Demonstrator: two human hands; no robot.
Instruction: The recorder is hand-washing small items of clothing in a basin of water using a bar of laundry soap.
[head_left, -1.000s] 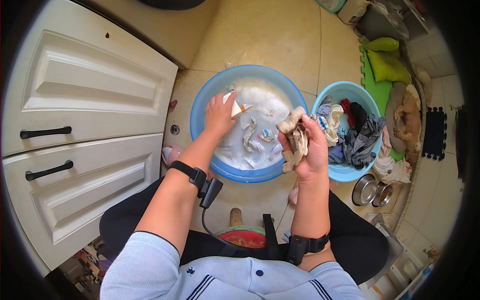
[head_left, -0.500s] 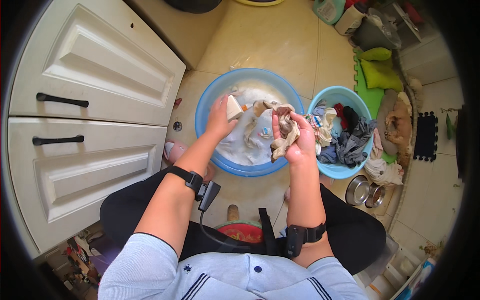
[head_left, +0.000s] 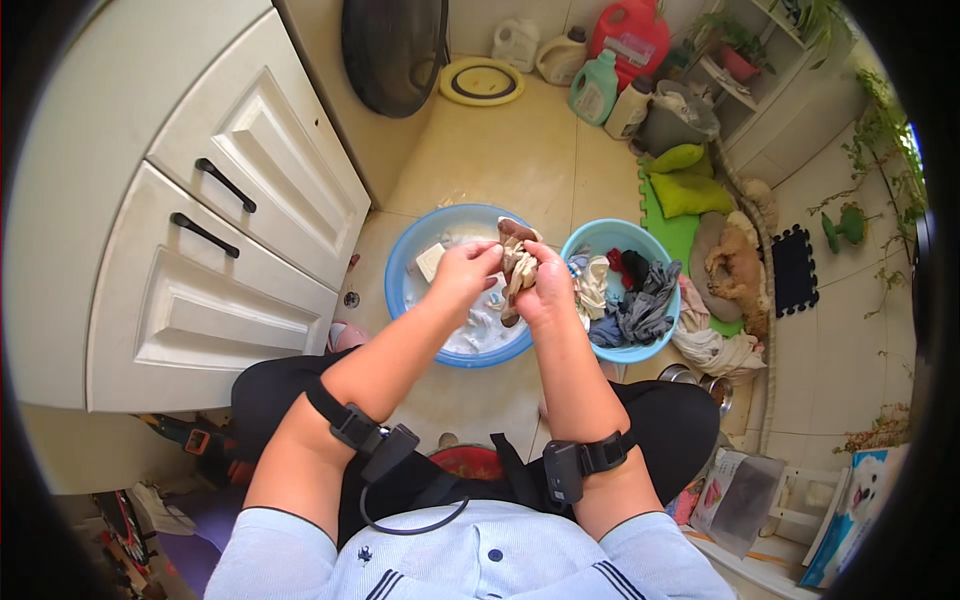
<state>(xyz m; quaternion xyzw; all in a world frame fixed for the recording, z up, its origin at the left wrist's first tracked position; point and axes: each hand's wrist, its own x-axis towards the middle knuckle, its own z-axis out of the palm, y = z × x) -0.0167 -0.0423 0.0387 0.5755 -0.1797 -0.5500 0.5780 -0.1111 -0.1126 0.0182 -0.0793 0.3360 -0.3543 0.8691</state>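
Above the blue basin [head_left: 397, 310] of sudsy water, both my hands hold a wet, crumpled cream cloth with brown stains [head_left: 518, 262]. My left hand [head_left: 467, 272] pinches its left side between thumb and fingers. Wrapped round the right side is my right hand [head_left: 547, 287], its palm partly turned up. A pale bar of soap [head_left: 430, 262] lies at the basin's left side, near my left hand. Pale wet fabric [head_left: 482, 328] shows among the suds below.
Right of the basin, a light-blue tub [head_left: 640, 352] holds rumpled clothes [head_left: 650, 305]. Beyond it a dog [head_left: 738, 265] lies by a green mat [head_left: 672, 240]. White cabinets [head_left: 230, 300] stand at left. Several bottles [head_left: 595, 88] and a yellow-rimmed collapsible basin [head_left: 482, 82] are at the back.
My left hand has let go of the soap, which now lies at the basin's left, and has moved right to grip the cloth. The view has tilted up and shows more of the back.
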